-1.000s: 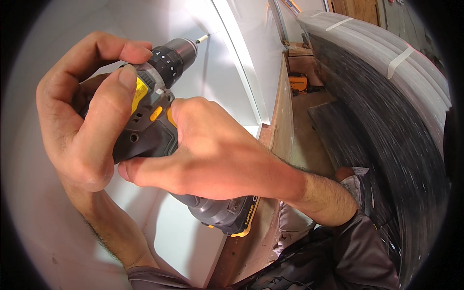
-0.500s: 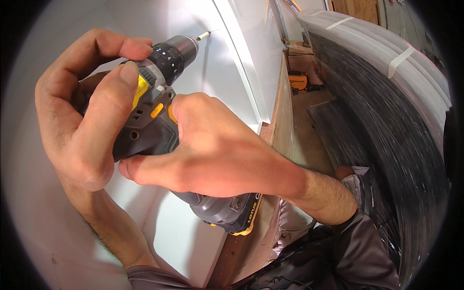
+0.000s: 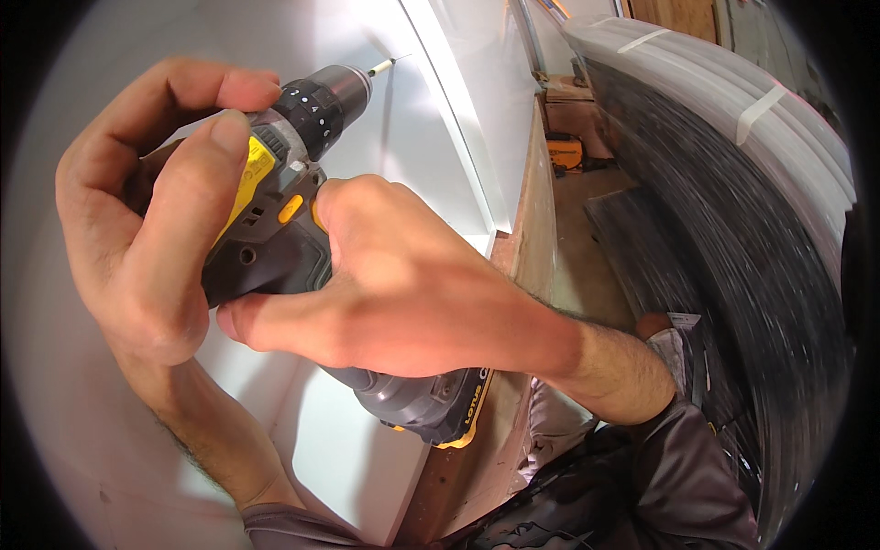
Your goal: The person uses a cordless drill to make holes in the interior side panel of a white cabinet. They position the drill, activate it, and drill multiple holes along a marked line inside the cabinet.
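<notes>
A dark grey and yellow cordless drill (image 3: 275, 243) tilts up and to the right in front of a white panel. My left hand (image 3: 151, 211) is wrapped over the back and top of its body, thumb and forefinger lying just behind the numbered collar. Around the handle, my right hand (image 3: 385, 284) is closed, with a finger by the yellow trigger. Out of the chuck (image 3: 341, 90) sticks a thin bit (image 3: 382, 67) with a pale sleeve and dark tip, close to the white surface; whether it touches I cannot tell. The battery (image 3: 449, 412) shows below my right wrist.
A white frame strip (image 3: 449, 110) runs down beside the panel, along a wooden edge (image 3: 527, 215). To the right stand dark streaked sheets (image 3: 724, 211) with plastic-wrapped edges (image 3: 788, 119). An orange-yellow tool (image 3: 565, 153) lies on the floor behind.
The drill and both hands have shifted slightly to the left and back. The bit's pale sleeve has moved a little left with them. Both grips look the same.
</notes>
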